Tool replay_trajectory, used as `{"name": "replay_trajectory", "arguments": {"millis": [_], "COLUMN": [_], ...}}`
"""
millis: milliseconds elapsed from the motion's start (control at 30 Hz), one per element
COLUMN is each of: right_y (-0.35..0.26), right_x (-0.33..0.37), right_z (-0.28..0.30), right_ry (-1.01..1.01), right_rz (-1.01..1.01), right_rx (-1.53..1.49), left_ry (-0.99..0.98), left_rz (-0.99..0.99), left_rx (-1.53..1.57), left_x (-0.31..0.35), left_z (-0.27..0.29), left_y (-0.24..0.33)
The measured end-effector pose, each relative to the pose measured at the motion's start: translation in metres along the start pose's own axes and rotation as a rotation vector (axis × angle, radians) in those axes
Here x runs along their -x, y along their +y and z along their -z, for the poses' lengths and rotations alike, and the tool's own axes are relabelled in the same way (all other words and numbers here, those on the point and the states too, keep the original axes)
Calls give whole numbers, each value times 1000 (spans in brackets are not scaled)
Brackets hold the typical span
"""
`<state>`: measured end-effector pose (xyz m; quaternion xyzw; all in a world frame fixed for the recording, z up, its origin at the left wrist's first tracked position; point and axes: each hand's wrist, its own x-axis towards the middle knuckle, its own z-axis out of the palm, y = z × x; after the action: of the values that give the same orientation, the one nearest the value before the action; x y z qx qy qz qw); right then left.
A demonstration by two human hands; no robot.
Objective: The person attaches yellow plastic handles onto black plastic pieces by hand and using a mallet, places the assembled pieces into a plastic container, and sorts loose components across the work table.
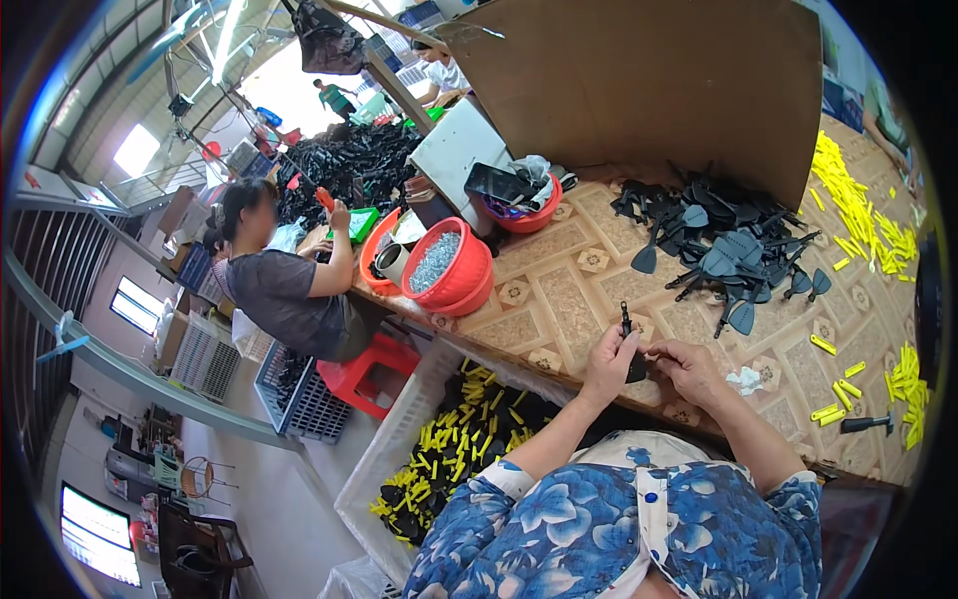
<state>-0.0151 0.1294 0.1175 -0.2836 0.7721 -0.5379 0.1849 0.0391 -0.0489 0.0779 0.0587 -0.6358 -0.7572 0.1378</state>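
Note:
At the table's near edge, my left hand [605, 365] is closed around a black plastic paddle-shaped piece [636, 369]. Its narrow stem points up and away from me, past my thumb. Close by on the right, my right hand [691, 373] has its fingers bent together at the side of this piece; whatever lies between those fingertips is hidden. Farther off sits a heap of similar black paddle-shaped pieces [733, 255]. Yellow plastic handles [828, 412] lie in small groups to the right, near a dark hammer-like tool [866, 424].
A large pile of yellow handles [863, 215] spreads at the far right. Left on the table stands a red bucket of metal screws [436, 262]. Below the edge, a white crate [361, 474] holds black-and-yellow pieces. A cardboard panel [639, 90] rises behind. A co-worker [289, 275] sits at left.

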Motion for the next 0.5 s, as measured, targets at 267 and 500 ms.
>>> {"name": "replay_trajectory", "arguments": {"millis": [267, 500], "right_y": [6, 12], "right_x": [0, -2], "right_z": [-1, 1], "right_ry": [10, 24], "right_rz": [48, 106], "right_rx": [23, 79], "left_ry": [-39, -38], "left_rz": [-28, -12], "left_rx": [-39, -58], "left_x": [-2, -2], "left_z": [4, 2], "left_y": [-10, -7]}}
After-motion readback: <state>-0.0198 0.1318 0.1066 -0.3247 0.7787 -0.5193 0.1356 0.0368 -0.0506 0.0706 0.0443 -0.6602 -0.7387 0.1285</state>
